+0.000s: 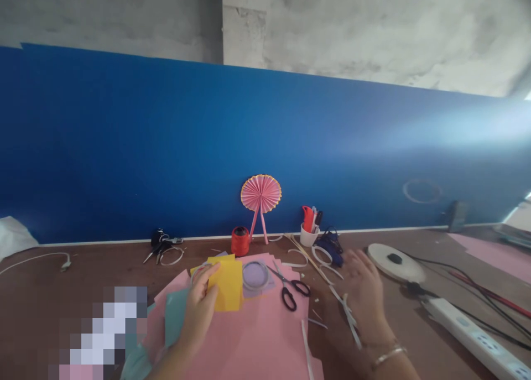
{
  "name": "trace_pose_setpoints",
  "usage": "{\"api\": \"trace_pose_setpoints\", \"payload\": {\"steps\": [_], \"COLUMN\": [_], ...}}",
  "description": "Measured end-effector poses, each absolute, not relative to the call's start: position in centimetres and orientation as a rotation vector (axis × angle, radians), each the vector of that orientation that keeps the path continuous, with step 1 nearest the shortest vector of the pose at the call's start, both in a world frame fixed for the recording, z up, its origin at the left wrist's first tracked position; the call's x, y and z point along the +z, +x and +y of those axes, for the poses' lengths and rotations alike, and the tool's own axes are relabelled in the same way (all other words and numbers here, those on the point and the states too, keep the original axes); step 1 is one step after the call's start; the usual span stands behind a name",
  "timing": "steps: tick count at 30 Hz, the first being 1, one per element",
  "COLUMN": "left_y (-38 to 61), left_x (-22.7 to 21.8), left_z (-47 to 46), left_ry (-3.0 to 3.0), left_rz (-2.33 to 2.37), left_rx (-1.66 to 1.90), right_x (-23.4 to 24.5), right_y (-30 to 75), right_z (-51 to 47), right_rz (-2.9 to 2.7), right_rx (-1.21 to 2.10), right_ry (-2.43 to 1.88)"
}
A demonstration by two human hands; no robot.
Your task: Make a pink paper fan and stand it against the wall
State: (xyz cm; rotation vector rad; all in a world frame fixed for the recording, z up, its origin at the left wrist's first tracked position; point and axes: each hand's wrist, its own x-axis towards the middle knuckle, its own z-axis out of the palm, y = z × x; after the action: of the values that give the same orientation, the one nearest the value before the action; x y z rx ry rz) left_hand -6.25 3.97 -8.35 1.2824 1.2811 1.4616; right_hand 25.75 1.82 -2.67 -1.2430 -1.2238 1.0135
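Observation:
My left hand (201, 302) pinches a small yellow sheet of paper (228, 286) between thumb and fingers, above a stack of pink paper (257, 341). Off to the right, my right hand (367, 286) is slightly blurred, with its fingers loosely apart and nothing visible in them. Between the hands, black-handled scissors (289, 298) lie partly open on the pink paper. A roll of tape (255, 275) rests on a purple sheet (249, 292) beside the yellow paper. Teal paper (173, 313) shows left of my left wrist.
A pink folded-paper fan (261, 194) leans against the blue wall panel (186, 147), by a red spool (239, 241). A white cup (309, 235) holds tools. White strips (350, 319) lie near my right hand. Farther right are a round white device (396, 264) and a power strip (477, 336).

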Motion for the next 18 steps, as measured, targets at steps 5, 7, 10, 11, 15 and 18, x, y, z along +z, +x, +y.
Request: {"api": "trace_pose_setpoints", "payload": {"steps": [5,7,10,11,15,18], "left_y": [-6.1,-5.8,-5.1,-5.0,-4.6,-4.5], "left_x": [-8.2,-8.1,-7.7,-7.6,-6.9,-6.2], "left_z": [3.9,3.7,3.1,2.8,2.1,1.8], "left_ry": [1.294,1.297,1.301,1.299,1.243,1.203], "left_rz": [1.240,1.155,1.000,0.962,0.875,0.881], "left_rx": [1.452,1.380,1.248,1.214,1.150,1.128], "right_x": [-4.9,-5.6,-6.3,-6.5,-6.8,-6.3], "right_y": [23.0,21.8,20.2,19.7,18.4,17.8], "right_z": [2.2,2.1,1.7,1.5,0.7,0.3], "right_rz": [-1.122,-1.184,-1.397,-1.445,-1.536,-1.545], "right_rx": [0.808,0.816,1.005,1.071,1.281,1.348], "right_ry": [-1.314,-1.329,-1.353,-1.362,-1.345,-1.299]}}
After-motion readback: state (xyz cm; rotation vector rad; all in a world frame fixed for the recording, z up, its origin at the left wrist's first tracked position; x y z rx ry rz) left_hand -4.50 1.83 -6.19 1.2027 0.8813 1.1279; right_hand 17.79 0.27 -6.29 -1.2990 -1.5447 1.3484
